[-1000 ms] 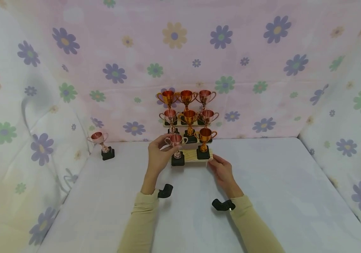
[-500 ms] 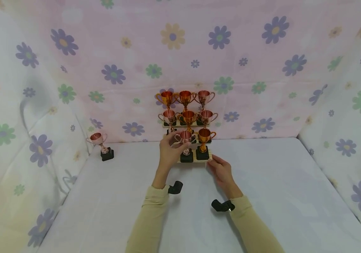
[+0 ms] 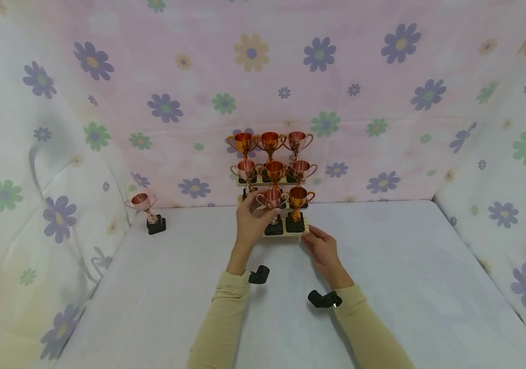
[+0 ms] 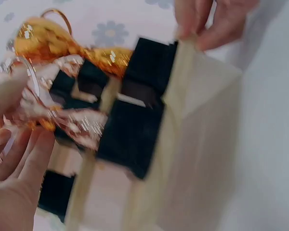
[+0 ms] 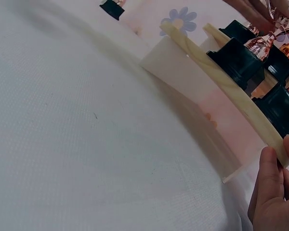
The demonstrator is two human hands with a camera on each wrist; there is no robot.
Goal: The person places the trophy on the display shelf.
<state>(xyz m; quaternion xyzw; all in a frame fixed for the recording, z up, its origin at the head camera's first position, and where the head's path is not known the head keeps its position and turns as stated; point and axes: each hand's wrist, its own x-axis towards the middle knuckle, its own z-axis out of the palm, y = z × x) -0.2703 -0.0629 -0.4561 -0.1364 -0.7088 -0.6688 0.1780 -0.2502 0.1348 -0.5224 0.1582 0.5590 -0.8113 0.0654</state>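
Observation:
A rose-gold trophy (image 3: 272,199) with a black base (image 3: 273,227) stands on the lowest step of a wooden tiered stand (image 3: 306,231). My left hand (image 3: 260,207) grips its cup from the left. In the left wrist view the left hand (image 4: 14,130) is curled round the blurred rose-gold trophy (image 4: 48,115). My right hand (image 3: 311,234) pinches the stand's front right corner, and the right wrist view shows the fingertips (image 5: 272,192) at the end of the lowest step (image 5: 231,91). A gold trophy (image 3: 297,197) stands beside the held one.
Several more trophies (image 3: 269,154) fill the two upper steps against the flowered back wall. A lone rose trophy (image 3: 145,204) stands at the table's far left corner. Flowered cloth walls close in the left, back and right.
My left hand carried the rose-gold trophy rightward from the step's left end to beside the gold one. My right hand stayed on the stand's corner.

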